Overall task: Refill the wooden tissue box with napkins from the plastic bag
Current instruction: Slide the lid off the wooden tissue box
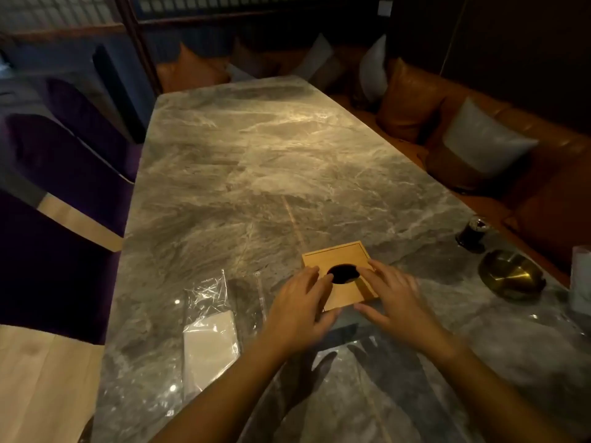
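Observation:
The square wooden tissue box sits on the marble table, its dark oval slot facing up. My left hand lies on the box's near left side, fingers reaching the slot's edge. My right hand rests on the near right side, fingers spread over the lid and thumb at the front corner. Both hands touch the box; a firm grip does not show. A clear plastic bag with a stack of white napkins lies flat to the left of the box.
A brass ashtray and a dark round holder stand at the right, with a white object at the frame edge. Purple chairs line the left side. An orange sofa with cushions runs along the right.

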### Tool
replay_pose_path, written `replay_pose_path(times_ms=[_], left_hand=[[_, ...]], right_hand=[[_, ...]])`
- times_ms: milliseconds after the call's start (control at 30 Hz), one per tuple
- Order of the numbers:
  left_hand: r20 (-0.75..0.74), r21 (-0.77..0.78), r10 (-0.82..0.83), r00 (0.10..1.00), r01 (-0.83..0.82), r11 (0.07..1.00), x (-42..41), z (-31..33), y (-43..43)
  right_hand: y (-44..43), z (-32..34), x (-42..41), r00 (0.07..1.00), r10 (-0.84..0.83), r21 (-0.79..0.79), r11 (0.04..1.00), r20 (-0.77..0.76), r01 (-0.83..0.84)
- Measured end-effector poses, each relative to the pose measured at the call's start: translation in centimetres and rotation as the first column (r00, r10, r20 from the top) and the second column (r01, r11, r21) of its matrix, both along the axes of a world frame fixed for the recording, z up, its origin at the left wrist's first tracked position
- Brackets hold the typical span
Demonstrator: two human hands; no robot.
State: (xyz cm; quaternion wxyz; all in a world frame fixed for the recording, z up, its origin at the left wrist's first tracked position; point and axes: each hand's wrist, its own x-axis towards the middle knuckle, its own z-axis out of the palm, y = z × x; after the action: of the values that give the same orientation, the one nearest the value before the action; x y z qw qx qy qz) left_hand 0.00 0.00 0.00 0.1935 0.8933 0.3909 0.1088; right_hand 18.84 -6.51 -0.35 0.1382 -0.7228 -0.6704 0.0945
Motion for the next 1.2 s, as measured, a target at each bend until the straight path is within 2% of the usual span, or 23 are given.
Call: replay_pose_path(times_ms=[133, 233, 367, 567, 700, 800, 867, 1000, 1100, 1200], left_hand=[[-0.15, 0.045, -0.116, 0.982, 0.124, 0.991, 0.7, 0.0, 1.0], [-0.238, 0.003, -0.13, 0.963, 0.135, 0.991, 1.1, -0.4, 2.2], [-0.275, -0.08, -0.163, 0.948, 0.147, 0.986, 1.5, 0.2, 3.1], [-0.356, -0.104, -0.195, 0.914, 0.169, 0.98, 1.9, 1.8, 4.0], [-0.36, -0.154, -0.24, 0.902, 0.196, 0.968, 2.3, 3.0, 4.6], [-0.31, -0.327, -0.265, 0.913, 0.16, 0.931, 2.5, 4.8, 5.6], [-0.268, -0.477, -0.283, 0.921, 0.128, 0.869, 2.5, 5.8, 6.4], [-0.19, -0.661, -0.277, 0.942, 0.086, 0.745, 2.3, 7.3, 8.0], [-0.122, -0.752, -0.274, 0.954, 0.091, 0.653, 2.3, 7.8, 8.9], [-0.081, -0.761, -0.282, 0.956, 0.124, 0.637, 1.9, 8.1, 9.6]], right_hand=[[0.6, 0.8, 0.4, 0.995, 0.079, -0.073, 0.995, 0.058, -0.075], [1.7, 1.7, 0.7, 0.979, 0.148, -0.17, 0.978, 0.142, -0.123], [3.1, 2.3, 1.1, 0.964, 0.217, -0.296, 0.941, 0.154, -0.164], [4.6, 2.8, 1.3, 0.956, 0.261, -0.375, 0.906, 0.133, -0.196], [5.4, 4.3, 1.4, 0.948, 0.294, -0.452, 0.867, 0.123, -0.21], [6.3, 6.0, 1.8, 0.968, 0.248, -0.544, 0.807, -0.038, -0.228], [6.9, 7.2, 2.0, 0.965, 0.201, -0.585, 0.767, -0.169, -0.262], [8.2, 9.1, 2.3, 0.949, 0.135, -0.637, 0.713, -0.286, -0.294], [8.9, 9.7, 2.7, 0.925, 0.067, -0.648, 0.694, -0.374, -0.313], [9.2, 10.0, 3.3, 0.887, 0.036, -0.636, 0.683, -0.46, -0.358]])
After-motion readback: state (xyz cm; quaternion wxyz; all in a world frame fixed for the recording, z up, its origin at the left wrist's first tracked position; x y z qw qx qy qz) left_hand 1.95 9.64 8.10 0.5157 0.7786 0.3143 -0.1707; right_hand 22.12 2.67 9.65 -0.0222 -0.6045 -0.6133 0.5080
